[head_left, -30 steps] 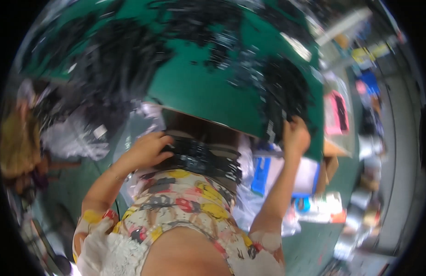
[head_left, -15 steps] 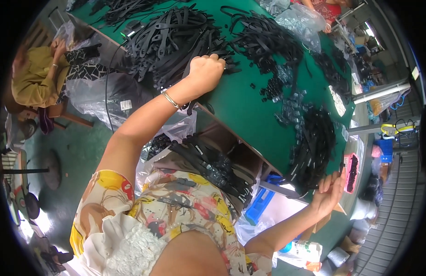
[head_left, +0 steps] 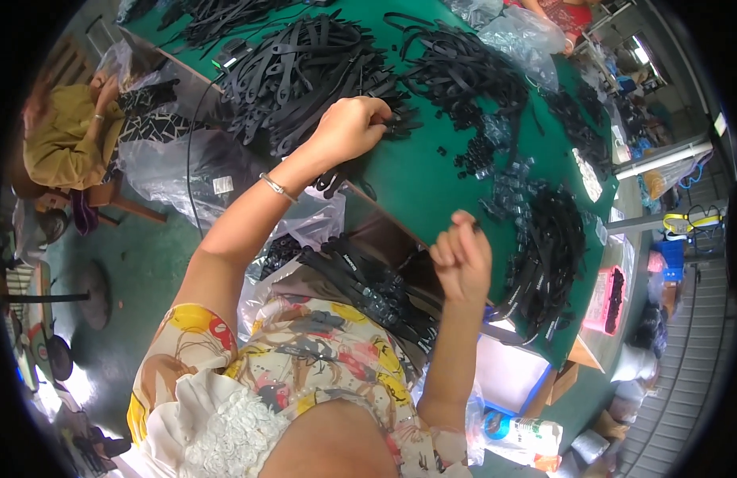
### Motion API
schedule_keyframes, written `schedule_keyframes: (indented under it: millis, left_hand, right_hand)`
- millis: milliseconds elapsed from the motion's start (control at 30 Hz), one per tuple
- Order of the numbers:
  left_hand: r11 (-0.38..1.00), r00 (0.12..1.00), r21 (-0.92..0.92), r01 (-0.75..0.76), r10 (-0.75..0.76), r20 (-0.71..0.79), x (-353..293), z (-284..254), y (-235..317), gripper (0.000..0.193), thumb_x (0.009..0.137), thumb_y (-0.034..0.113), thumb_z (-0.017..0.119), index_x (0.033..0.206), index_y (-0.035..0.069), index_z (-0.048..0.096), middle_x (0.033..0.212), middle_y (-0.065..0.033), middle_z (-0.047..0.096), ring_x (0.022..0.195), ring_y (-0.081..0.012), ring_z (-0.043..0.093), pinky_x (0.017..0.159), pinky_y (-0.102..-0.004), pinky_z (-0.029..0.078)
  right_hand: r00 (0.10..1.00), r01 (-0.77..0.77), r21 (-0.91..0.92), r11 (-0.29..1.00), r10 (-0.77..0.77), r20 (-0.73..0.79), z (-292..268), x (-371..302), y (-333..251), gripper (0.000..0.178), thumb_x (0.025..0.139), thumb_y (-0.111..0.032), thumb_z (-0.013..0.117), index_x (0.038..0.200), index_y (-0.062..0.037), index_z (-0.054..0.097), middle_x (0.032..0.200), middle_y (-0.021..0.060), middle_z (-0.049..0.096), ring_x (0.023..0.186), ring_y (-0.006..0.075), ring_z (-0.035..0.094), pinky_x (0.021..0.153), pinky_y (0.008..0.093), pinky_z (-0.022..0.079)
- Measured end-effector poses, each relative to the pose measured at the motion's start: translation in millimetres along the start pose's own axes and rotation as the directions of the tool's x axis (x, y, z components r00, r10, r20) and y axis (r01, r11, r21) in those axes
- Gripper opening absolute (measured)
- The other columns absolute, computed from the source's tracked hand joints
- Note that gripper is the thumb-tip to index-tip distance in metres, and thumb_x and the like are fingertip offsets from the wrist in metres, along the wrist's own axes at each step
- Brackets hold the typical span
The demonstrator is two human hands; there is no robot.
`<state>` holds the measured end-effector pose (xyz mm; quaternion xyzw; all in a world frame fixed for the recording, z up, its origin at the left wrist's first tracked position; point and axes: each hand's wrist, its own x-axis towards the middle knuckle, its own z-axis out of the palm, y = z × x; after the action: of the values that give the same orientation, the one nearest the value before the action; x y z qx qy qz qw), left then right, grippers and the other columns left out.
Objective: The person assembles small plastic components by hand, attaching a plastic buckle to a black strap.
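My left hand [head_left: 354, 127] is closed at the right edge of a big heap of black straps [head_left: 293, 68] with looped ends. Its fingertips pinch the end of what looks like a black strap, mostly hidden by the hand. My right hand [head_left: 462, 259] is raised over the table's near edge, fingers curled. Between its thumb and forefinger shows a small dark piece, too small to name. Finished-looking black straps with clear plastic parts [head_left: 376, 295] lie across my lap.
On the green table [head_left: 408, 183] lie another strap heap [head_left: 464, 72], small black buckle-like pieces [head_left: 474, 155], clear plastic pieces [head_left: 512, 187] and a strap bundle [head_left: 548, 259]. A pink box [head_left: 604, 299] stands at right. Another person [head_left: 74, 135] sits at left; one more is at the far end.
My right hand has moved left from beside the pink box to above the table's near edge, now pinching a small dark piece. My left hand has shifted slightly left and down, its fingers turning.
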<state>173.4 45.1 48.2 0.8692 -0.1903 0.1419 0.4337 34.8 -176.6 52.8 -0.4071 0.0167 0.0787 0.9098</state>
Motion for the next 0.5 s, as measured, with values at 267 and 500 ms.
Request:
schedule_keyframes:
  millis: [267,500]
  left_hand:
    - [0.918,0.971,-0.358,-0.171,0.218,0.098,-24.9,7.1,40.2,0.015,0.07,0.005,0.065,0.083,0.0,0.059,0.074,-0.0111,0.06,0.066,-0.0219,0.059,0.058,-0.0298,0.046]
    - [0.967,0.963,0.063,-0.247,0.238,0.131,-26.7,5.6,-6.8,0.016,0.077,0.016,0.058,0.088,0.003,0.06,0.083,-0.012,0.059,0.082,-0.0298,0.057,0.071,-0.0372,0.046]
  right_hand:
    - [0.99,0.125,-0.075,0.989,-0.13,-0.056,33.5,68.4,39.5,0.021,0.091,-0.022,0.048,0.101,-0.0036,0.051,0.069,-0.0011,0.043,0.051,0.0091,0.037,0.05,0.0226,0.033]
    - [0.932,0.36,0.131,0.924,-0.35,-0.092,18.4,29.3,-13.3,0.021,0.092,-0.026,0.044,0.091,-0.0056,0.05,0.083,0.0022,0.047,0.067,0.0137,0.042,0.058,0.0283,0.035]
